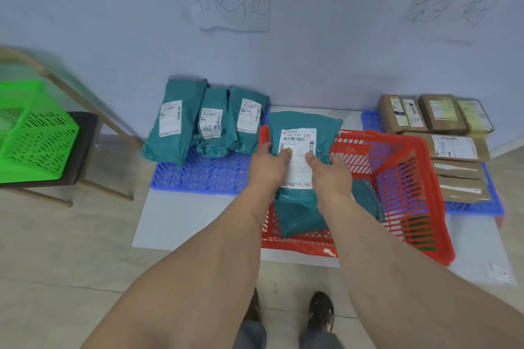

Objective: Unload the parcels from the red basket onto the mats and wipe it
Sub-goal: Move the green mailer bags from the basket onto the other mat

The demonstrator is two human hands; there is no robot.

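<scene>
A teal parcel with a white label (303, 122) is held up over the left end of the red basket (402, 178). My left hand (269, 167) grips its left edge, thumb on the label. My right hand (330, 171) grips the right side, thumb on the label too. Another teal parcel (365, 195) lies inside the basket, partly hidden by my right arm. Three teal parcels (207, 119) lie side by side on the left blue mat (204, 176). Several brown parcels (442, 133) cover the right blue mat (470, 207).
A green basket (31, 133) sits on a dark-seated wooden chair (85, 133) at the left. Two handwritten paper signs (232, 5) hang on the wall above the mats. A white sheet (184, 218) lies under the basket. My shoes (320, 309) show at the bottom.
</scene>
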